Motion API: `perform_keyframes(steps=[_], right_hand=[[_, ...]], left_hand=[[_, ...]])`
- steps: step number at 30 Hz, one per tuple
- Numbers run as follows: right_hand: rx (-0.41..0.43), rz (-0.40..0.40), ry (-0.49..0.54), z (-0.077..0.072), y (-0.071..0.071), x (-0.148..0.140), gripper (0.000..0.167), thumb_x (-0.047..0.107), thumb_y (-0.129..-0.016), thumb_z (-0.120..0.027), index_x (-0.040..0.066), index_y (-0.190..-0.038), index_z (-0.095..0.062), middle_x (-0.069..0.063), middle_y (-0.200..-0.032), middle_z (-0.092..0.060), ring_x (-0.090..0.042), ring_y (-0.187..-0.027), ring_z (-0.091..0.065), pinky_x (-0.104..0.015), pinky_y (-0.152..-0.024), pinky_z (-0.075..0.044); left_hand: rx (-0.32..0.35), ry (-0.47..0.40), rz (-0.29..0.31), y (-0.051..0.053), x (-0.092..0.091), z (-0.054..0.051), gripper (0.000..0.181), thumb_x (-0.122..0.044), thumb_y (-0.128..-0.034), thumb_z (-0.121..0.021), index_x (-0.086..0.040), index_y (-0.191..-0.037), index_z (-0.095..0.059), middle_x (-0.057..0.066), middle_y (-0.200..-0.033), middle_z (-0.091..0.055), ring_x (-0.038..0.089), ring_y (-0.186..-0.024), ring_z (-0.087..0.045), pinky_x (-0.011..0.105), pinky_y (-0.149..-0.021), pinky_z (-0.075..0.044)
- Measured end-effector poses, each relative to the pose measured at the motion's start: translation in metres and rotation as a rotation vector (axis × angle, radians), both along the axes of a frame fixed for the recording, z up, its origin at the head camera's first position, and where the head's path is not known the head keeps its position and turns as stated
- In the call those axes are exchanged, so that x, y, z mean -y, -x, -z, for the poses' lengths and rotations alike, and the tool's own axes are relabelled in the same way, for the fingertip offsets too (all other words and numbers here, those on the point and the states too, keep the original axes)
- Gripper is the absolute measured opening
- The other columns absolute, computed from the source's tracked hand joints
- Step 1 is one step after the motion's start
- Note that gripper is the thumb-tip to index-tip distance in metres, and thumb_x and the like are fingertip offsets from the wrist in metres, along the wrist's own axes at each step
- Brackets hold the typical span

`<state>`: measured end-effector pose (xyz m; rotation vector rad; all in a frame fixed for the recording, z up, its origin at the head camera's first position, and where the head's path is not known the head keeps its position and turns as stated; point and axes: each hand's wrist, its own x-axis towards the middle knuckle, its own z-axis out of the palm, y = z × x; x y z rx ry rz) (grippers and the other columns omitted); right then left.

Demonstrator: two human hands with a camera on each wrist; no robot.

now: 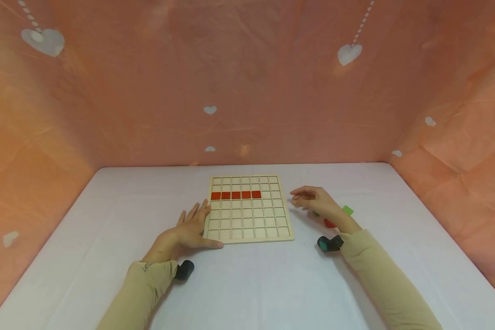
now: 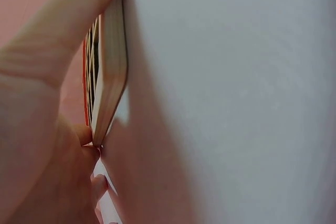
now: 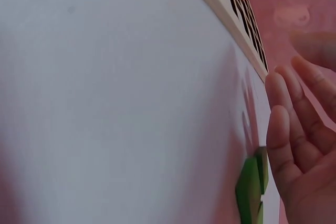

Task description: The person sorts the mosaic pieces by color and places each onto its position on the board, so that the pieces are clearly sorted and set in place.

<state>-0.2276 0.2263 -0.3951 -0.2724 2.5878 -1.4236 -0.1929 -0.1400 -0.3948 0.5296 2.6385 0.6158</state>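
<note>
A square wooden grid board (image 1: 247,221) lies flat on the table, one row of its cells partly filled with several red square tiles (image 1: 236,195). My left hand (image 1: 189,233) rests at the board's near left corner, fingers spread along the left side and the thumb on the front edge. In the left wrist view, the thumb and fingertips touch the board's rim (image 2: 114,51). To the right of the board hovers my right hand (image 1: 315,201), above the table. Its fingers (image 3: 281,132) are loosely bent, the thumb stands apart, and nothing shows between them.
Green pieces (image 1: 347,210) and a red piece (image 1: 330,223) lie on the white table (image 1: 247,284) below the right hand, partly hidden by it. An orange cloth (image 1: 247,91) with pale hearts encloses the back and sides. A dark wrist camera (image 1: 184,270) juts from each sleeve.
</note>
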Motion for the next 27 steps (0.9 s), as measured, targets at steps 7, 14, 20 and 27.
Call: perform_keyframes(steps=[7, 14, 20, 27], right_hand=[[0.005, -0.002, -0.011, 0.001, -0.002, -0.010, 0.041, 0.020, -0.088, -0.068, 0.000, -0.123, -0.061, -0.016, -0.110, -0.067, -0.016, -0.087, -0.064, -0.025, -0.076, -0.052], [0.033, 0.003, -0.033, 0.001, -0.009, -0.025, 0.039, 0.024, -0.088, -0.069, 0.002, -0.120, -0.062, -0.016, -0.113, -0.067, -0.017, -0.089, -0.062, -0.026, -0.074, -0.051], [0.017, -0.012, -0.033, 0.001, -0.014, -0.035, 0.040, 0.023, -0.089, -0.069, -0.001, -0.120, -0.062, -0.017, -0.112, -0.068, -0.013, -0.089, -0.063, -0.022, -0.074, -0.052], [0.020, -0.027, -0.060, -0.001, -0.017, -0.047, 0.036, 0.021, -0.089, -0.068, -0.001, -0.118, -0.063, -0.016, -0.107, -0.068, -0.010, -0.087, -0.063, -0.022, -0.076, -0.053]], left_hand=[[0.004, 0.007, 0.009, 0.001, 0.001, 0.002, 0.116, -0.054, -0.0768, -0.073, 0.006, -0.150, -0.007, 0.022, -0.160, 0.007, 0.041, -0.146, 0.006, 0.061, -0.115, 0.006], [0.000, 0.024, 0.016, 0.001, 0.002, 0.001, 0.116, -0.054, -0.0775, -0.072, 0.006, -0.151, -0.006, 0.020, -0.160, 0.006, 0.041, -0.147, 0.004, 0.061, -0.115, 0.004], [-0.002, 0.023, 0.015, 0.001, 0.002, 0.001, 0.116, -0.054, -0.0773, -0.073, 0.006, -0.151, -0.006, 0.021, -0.160, 0.005, 0.042, -0.147, 0.004, 0.062, -0.115, 0.004], [-0.002, 0.014, 0.013, 0.001, 0.002, 0.001, 0.116, -0.053, -0.0773, -0.073, 0.006, -0.150, -0.005, 0.022, -0.160, 0.006, 0.041, -0.147, 0.005, 0.062, -0.115, 0.005]])
